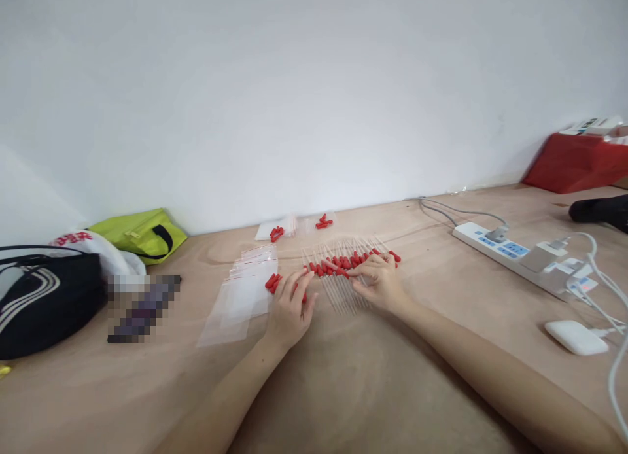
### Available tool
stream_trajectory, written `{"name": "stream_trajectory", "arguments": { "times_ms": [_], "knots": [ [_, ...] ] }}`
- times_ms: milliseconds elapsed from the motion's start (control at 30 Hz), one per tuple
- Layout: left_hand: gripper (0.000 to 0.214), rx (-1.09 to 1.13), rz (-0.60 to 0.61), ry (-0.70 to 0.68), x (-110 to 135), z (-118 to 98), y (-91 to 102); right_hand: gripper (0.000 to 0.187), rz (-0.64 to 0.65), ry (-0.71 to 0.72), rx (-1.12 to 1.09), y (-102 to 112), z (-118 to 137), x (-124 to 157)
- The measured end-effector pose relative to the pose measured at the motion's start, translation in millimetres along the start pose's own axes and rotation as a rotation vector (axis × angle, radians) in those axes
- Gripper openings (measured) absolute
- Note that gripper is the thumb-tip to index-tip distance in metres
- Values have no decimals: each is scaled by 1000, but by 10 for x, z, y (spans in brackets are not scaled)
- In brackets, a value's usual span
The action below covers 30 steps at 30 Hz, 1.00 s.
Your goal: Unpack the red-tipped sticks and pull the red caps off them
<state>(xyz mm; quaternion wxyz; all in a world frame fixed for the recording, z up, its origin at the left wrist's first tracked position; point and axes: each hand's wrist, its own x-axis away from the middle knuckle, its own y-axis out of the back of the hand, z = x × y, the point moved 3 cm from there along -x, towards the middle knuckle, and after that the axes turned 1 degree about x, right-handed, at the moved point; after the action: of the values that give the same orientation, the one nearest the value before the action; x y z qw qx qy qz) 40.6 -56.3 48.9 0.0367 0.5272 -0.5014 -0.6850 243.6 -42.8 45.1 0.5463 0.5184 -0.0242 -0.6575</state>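
Note:
A row of small red pieces (pixel 326 268) lies across a fan of thin pale sticks (pixel 341 296) on the table. My right hand (pixel 383 280) is at this row, its thumb and index finger closed around one of the red pieces. To the left, my left hand (pixel 289 313) rests palm down with its fingers bent and a little apart, over a few loose red pieces (pixel 272 282); part of that group is hidden under the fingers. Clear zip bags (pixel 235 303) lie overlapped beside my left hand. Farther back are two small bags with red pieces (pixel 277 233) on them or inside; I cannot tell which.
A white power strip (pixel 495 244) with plugs and cables runs along the right, near a white charging case (pixel 576 336). A red bag (pixel 576 159) stands at the far right. Left are a black bag (pixel 49 303), a yellow-green pouch (pixel 140 235) and a blurred-out dark object (pixel 144 310).

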Motion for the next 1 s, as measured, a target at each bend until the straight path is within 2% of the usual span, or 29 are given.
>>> {"name": "stream_trajectory", "arguments": {
  "times_ms": [133,267,400,633,1000],
  "knots": [
    [27,-167,-21,-128,-27,-40,48,14,145,92,-100,4,29,118],
    [16,-151,45,-214,-13,-137,20,13,170,94,-74,-12,11,177],
    [18,-137,97,-182,25,-201,-32,15,156,156,30,-29,64,187],
    [23,-126,122,-157,94,-221,-55,18,143,389,251,-103,197,252],
    [21,-55,100,-154,112,-254,-20,24,233,411,220,-84,224,294]
  ]
}}
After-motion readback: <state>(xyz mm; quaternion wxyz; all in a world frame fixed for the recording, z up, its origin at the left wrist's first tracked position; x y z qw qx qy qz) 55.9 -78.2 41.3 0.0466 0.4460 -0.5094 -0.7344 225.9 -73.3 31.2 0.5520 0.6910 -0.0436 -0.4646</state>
